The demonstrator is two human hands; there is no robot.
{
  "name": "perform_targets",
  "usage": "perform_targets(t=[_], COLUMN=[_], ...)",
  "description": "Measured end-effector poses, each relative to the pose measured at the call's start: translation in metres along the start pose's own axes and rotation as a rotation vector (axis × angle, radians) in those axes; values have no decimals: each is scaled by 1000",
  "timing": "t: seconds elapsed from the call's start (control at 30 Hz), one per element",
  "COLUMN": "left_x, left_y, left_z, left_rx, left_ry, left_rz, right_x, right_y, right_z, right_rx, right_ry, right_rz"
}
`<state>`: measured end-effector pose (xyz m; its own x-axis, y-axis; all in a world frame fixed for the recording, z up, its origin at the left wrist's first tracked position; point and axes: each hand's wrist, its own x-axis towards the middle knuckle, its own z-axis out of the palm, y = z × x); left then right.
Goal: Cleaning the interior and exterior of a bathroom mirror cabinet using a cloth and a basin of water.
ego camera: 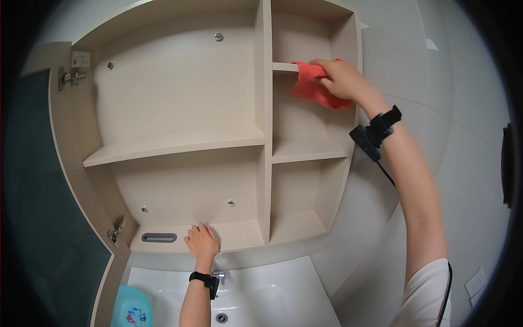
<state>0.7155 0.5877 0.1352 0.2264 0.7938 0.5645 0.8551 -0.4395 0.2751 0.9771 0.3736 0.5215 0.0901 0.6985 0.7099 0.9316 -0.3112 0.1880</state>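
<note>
My right hand (337, 79) grips a red cloth (320, 92) at the upper right shelf (286, 67) of a beige wall cabinet (267, 122). The cloth drapes over the shelf's front edge and hangs below it. My left hand (203, 242) rests on the cabinet's bottom board, its fingers loosely curled, right of a grey-rimmed oval slot (159, 238). Whether it holds anything cannot be seen. Both wrists wear black straps with a small device.
The cabinet's mirrored door (49, 196) stands open at the left on metal hinges (116, 229). Below are a white washbasin (269, 298), a chrome faucet (219, 276) and a light blue plastic basin (132, 306). A wall socket plate (476, 282) is at the lower right.
</note>
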Motion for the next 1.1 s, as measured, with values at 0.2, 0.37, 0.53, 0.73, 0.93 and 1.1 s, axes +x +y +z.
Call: perform_targets(t=[0.2,0.37,0.53,0.73,0.93,1.1], left_x=[-1,-2,0,1,1,1], left_y=[-1,-3,-13,-8,-5,-4], left_z=[1,4,10,1,5,2], left_rx=[36,36,-10,21,27,13], left_ry=[-9,46,68,-12,23,6], left_rz=[4,18,68,40,37,20], right_x=[21,31,16,1,16,15], right_y=[-34,-48,-2,18,1,21], right_z=[24,25,25,14,-6,-7], right_rx=[-160,-145,-94,-207,-39,310], right_ry=[324,253,283,132,-104,-110], right_rz=[-238,-205,-256,22,179,156])
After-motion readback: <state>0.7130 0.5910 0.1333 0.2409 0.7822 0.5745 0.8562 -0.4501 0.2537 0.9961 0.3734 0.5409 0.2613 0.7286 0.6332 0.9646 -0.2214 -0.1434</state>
